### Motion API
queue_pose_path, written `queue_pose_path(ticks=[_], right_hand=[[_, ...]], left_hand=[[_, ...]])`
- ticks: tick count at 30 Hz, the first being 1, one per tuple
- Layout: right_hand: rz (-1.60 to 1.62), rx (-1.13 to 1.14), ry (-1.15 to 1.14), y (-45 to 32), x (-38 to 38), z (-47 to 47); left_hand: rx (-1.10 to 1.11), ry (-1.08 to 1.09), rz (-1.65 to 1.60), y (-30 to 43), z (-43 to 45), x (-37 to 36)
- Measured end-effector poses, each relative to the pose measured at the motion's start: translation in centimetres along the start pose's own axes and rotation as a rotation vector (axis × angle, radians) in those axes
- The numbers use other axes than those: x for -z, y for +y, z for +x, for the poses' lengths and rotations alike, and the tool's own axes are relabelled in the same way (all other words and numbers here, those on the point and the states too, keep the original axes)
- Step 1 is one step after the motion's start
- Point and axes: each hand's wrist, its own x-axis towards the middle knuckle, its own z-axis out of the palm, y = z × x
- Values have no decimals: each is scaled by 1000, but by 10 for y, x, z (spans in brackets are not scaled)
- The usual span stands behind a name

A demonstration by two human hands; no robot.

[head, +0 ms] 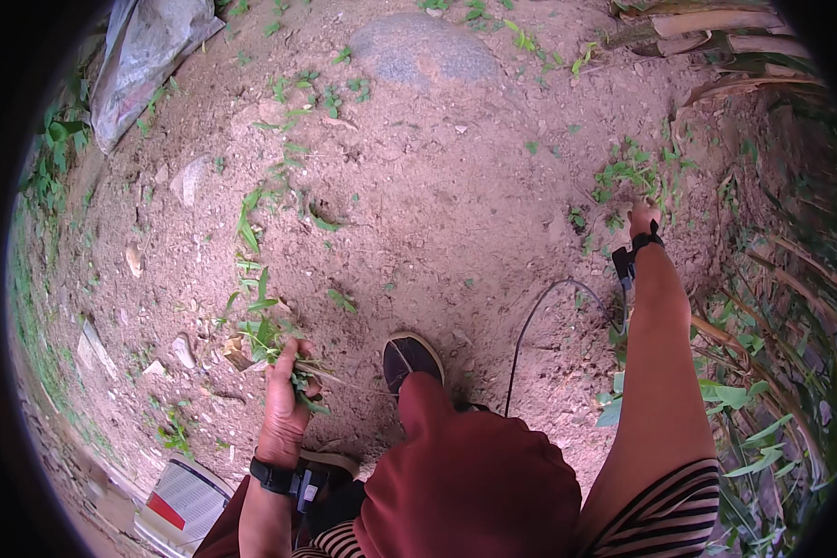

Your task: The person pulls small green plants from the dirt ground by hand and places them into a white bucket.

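My left hand [291, 383] holds a bunch of uprooted green weeds [264, 335], with thin pale roots trailing out to the right. Its fingers are curled around the stems, low over the soil and left of my dark shoe [411, 359]. Far out to the right, my right hand [643, 215] reaches down to a clump of low green weeds [628, 173] growing in the dirt. Its fingers are bent in at the edge of the clump, but the fingertips are too small and hidden to show whether they grip a stem.
A broad flat rock [425, 49] is set in the bare soil [446, 209] ahead. A plastic sack [146, 63] lies at upper left, a white container [185, 499] at lower left. Dry stalks and leaves [774, 335] line the right side. A black cable [530, 314] arcs by my right forearm.
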Motion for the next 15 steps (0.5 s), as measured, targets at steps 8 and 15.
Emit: queue_pose_path(ticks=[8, 15], right_hand=[[135, 153, -296, -58, -68, -32], [-739, 566, 55, -10, -24, 59]], left_hand=[[20, 23, -5, 3, -3, -2], [47, 1, -24, -1, 4, -3]])
